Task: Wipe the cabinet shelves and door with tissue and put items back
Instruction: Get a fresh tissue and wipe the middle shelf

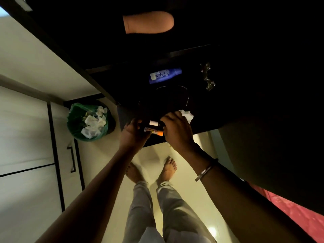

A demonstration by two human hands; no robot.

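Both hands meet at the front edge of the dark cabinet shelf (201, 109). The left hand (135, 132) and right hand (177, 128) grip a small dark item (152, 126) between them, and the right also clutches crumpled tissue (186, 115). A blue bottle (164, 75) lies deeper on the shelf. A green bin (89, 120) stands left on open floor (192, 181).

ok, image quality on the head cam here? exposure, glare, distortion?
Head view: cabinet interior badly underexposed, nearly black; only the blue bottle and the tissue by the right hand read clearly. The item held with the left hand is too dark to identify. Floor bright, with a glare spot near the bottom. Wide-angle bending at the edges.
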